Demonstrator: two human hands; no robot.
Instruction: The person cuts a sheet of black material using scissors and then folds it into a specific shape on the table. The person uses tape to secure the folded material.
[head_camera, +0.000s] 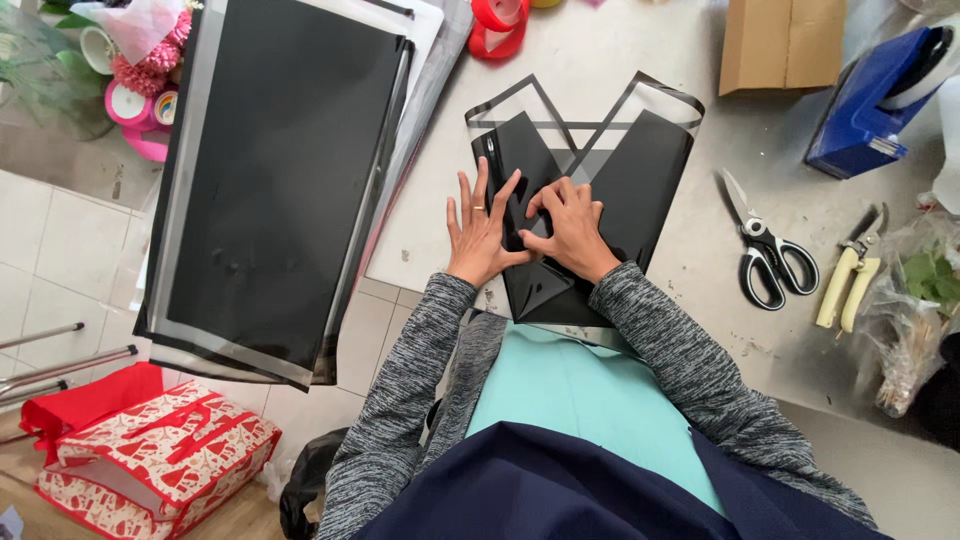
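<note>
- The left hand lies flat on the folded black sheet, fingers spread wide and pointing far, a ring on one finger.
- The right hand rests just right of it, touching it at the thumb side; its fingers are curled and press down on the fold where the two flaps meet. Whether it pinches an edge, I cannot tell.
- The sheet is black with a clear border, folded into a V shape: two flaps spread to far left and far right, the point near the person. It lies on the grey table, near its near edge, in the middle of the view.
- To the left, a stack of large black sheets hangs over the table's left edge.
- To the right, well apart from the hands, lie black-handled scissors, and further right pale-handled pruners.
- At the far right stand a blue tape dispenser and a cardboard box.
- A red ribbon roll sits at the far edge.
- On the floor at near left is a red patterned bag.
</note>
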